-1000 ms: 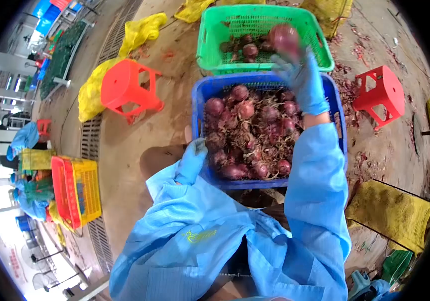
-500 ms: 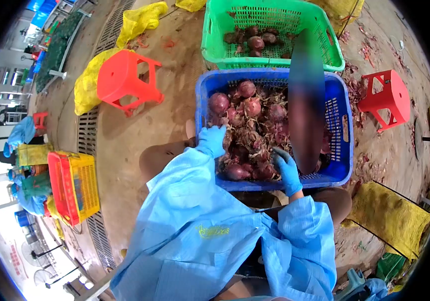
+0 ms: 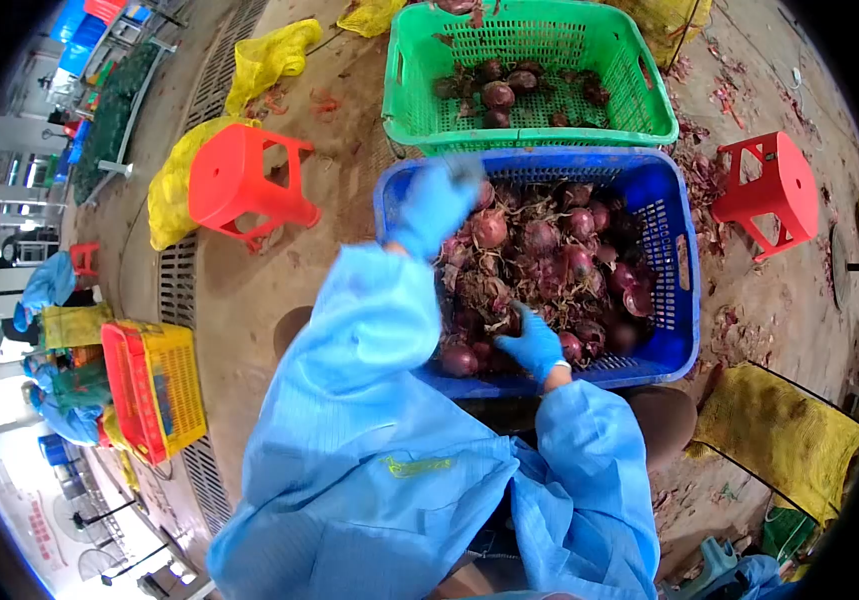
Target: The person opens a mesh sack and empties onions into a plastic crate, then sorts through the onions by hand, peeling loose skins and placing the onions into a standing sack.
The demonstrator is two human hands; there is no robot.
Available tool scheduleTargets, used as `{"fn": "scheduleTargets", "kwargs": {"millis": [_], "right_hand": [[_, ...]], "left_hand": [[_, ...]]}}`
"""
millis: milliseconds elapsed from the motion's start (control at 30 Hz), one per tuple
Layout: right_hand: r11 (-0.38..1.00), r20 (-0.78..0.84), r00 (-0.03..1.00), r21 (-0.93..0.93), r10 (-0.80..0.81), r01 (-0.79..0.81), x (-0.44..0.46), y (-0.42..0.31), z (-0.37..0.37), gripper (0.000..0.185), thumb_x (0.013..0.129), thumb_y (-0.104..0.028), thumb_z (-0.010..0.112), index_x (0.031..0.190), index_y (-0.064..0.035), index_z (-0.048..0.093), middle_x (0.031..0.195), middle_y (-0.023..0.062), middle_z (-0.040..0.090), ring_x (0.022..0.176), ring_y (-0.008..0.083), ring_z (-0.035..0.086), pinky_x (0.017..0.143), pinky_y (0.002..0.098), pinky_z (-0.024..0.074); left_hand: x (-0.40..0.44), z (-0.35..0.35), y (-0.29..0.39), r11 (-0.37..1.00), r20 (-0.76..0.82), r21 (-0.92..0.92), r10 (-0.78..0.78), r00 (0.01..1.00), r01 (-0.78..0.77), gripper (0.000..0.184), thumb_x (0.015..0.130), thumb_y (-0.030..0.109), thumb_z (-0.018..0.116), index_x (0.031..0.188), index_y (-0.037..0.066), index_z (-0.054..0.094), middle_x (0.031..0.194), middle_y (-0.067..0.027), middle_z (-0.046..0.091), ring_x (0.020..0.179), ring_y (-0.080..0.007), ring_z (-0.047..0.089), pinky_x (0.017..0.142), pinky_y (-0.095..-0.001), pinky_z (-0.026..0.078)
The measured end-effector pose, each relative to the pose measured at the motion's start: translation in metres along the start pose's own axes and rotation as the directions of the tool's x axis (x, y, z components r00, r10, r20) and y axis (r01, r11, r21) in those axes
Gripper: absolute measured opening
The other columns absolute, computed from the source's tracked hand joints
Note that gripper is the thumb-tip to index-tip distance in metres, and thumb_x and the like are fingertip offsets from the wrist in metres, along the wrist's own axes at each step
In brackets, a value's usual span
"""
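Note:
A blue crate (image 3: 691, 300) in front of me is filled with red onions (image 3: 489, 228), with loose dry skins and roots among them. My left hand (image 3: 437, 208), in a blue glove, is raised over the crate's far left corner. Motion smears its fingers, and I cannot make out whether anything is in them. Low at the crate's near side, my right hand (image 3: 533, 342), also gloved, touches the onions with thumb and fingers apart. Beyond stands a green crate (image 3: 539, 138) with several red onions (image 3: 498, 96) on its bottom.
Red stools stand at left (image 3: 239, 185) and right (image 3: 774, 190). Yellow mesh sacks (image 3: 184, 180) lie on the floor, another sack (image 3: 784, 435) at lower right. Onion skins litter the right floor. A red and yellow crate (image 3: 154, 390) stands left, near other people in blue (image 3: 49, 285).
My left hand has risen from the onions toward the far left corner. My right hand has shifted left over the onions. The tall dark smear over the crates is gone.

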State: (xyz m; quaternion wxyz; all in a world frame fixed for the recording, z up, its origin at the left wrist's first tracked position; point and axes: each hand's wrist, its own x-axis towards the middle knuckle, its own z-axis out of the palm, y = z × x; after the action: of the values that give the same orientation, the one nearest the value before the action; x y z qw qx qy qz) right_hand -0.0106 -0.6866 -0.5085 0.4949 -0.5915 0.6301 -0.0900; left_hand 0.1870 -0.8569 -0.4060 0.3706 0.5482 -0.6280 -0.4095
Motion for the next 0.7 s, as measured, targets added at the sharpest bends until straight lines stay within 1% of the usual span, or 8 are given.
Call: {"fn": "scheduleTargets", "kwargs": {"millis": [33,67,167,233,333,500,633,700], "right_hand": [[0.992,-0.021,1.000,-0.130,-0.005,0.002,0.005,0.000,0.015,0.078,0.063,-0.035,0.072,0.131,-0.0168,0.038,0.114,0.0211,0.054,0.099,0.0356,0.057,0.083,0.0407,0.0470],[0.979,-0.039,0.997,-0.189,0.065,-0.072,0.005,-0.012,0.020,0.076,0.064,-0.033,0.072,0.130,-0.0166,0.038,0.114,0.0218,0.053,0.097,0.0374,0.056,0.083,0.0403,0.0467],[0.960,-0.079,0.985,-0.222,0.155,-0.169,0.005,-0.006,0.022,0.068,0.064,-0.025,0.072,0.123,-0.0117,0.042,0.109,0.0210,0.054,0.096,0.0317,0.058,0.083,0.0369,0.0463],[0.959,-0.344,0.938,0.273,0.024,0.076,0.004,0.017,0.018,0.064,0.064,-0.022,0.070,0.121,-0.0117,0.044,0.109,0.0183,0.055,0.092,0.0285,0.059,0.081,0.0354,0.0469],[0.646,-0.204,0.970,0.759,0.131,0.073,-0.010,0.016,-0.031,0.042,0.076,-0.014,0.062,0.115,-0.0038,0.048,0.105,0.0049,0.055,0.096,0.0126,0.050,0.087,0.0279,0.0412],[0.571,-0.332,0.931,0.739,-0.154,0.358,0.061,-0.102,-0.151,0.049,0.086,-0.030,0.056,0.125,-0.0049,0.041,0.114,0.0046,0.052,0.101,0.0146,0.051,0.088,0.0308,0.0406],[0.560,-0.568,0.818,0.649,-0.092,0.515,0.079,-0.155,-0.201,0.059,0.089,-0.033,0.053,0.137,-0.0086,0.029,0.119,0.0092,0.050,0.107,0.0200,0.053,0.087,0.0330,0.0427],[0.532,-0.539,0.833,0.671,-0.127,0.516,0.064,-0.127,-0.191,0.055,0.088,-0.015,0.053,0.135,-0.0018,0.029,0.112,0.0064,0.053,0.093,0.0129,0.054,0.075,0.0248,0.0438]], "left_hand": [[-0.026,0.009,-0.027,0.914,0.182,0.389,0.046,0.982,-0.114,0.021,0.080,0.015,0.057,0.099,0.007,0.061,0.094,-0.0142,0.064,0.087,-0.0299,0.061,0.078,-0.0354,0.047],[-0.050,0.023,-0.058,0.854,0.326,0.501,-0.035,0.945,-0.141,0.018,0.079,0.009,0.054,0.093,0.011,0.065,0.091,-0.0165,0.063,0.084,-0.0322,0.061,0.077,-0.0385,0.048],[-0.089,0.044,-0.080,0.543,0.588,0.752,-0.295,0.753,-0.374,0.062,0.071,0.008,0.061,0.129,0.022,0.043,0.102,-0.0092,0.055,0.092,-0.0288,0.059,0.070,-0.0421,0.046],[-0.094,0.056,-0.095,0.526,0.620,0.714,-0.168,0.766,-0.462,0.070,0.068,0.009,0.064,0.132,0.024,0.040,0.103,-0.0102,0.051,0.094,-0.0285,0.057,0.067,-0.0416,0.046],[-0.092,0.076,-0.096,0.428,0.559,0.802,-0.290,0.777,-0.417,0.077,0.064,0.014,0.069,0.134,0.024,0.037,0.107,-0.0132,0.047,0.093,-0.0308,0.055,0.073,-0.0407,0.047],[-0.082,0.071,-0.081,0.599,0.557,0.773,-0.484,0.675,-0.208,0.085,0.058,0.014,0.076,0.133,0.026,0.037,0.115,-0.0181,0.042,0.099,-0.0374,0.051,0.084,-0.0431,0.045],[-0.110,0.062,-0.098,0.699,0.441,0.709,-0.336,0.832,-0.093,0.086,0.057,0.015,0.078,0.132,0.020,0.037,0.126,-0.0208,0.038,0.109,-0.0344,0.048,0.091,-0.0432,0.042],[-0.116,0.054,-0.107,0.917,0.335,0.367,-0.289,0.897,0.159,0.087,0.057,0.014,0.080,0.131,0.009,0.036,0.120,-0.0189,0.047,0.108,-0.0279,0.051,0.092,-0.0405,0.042]]}}
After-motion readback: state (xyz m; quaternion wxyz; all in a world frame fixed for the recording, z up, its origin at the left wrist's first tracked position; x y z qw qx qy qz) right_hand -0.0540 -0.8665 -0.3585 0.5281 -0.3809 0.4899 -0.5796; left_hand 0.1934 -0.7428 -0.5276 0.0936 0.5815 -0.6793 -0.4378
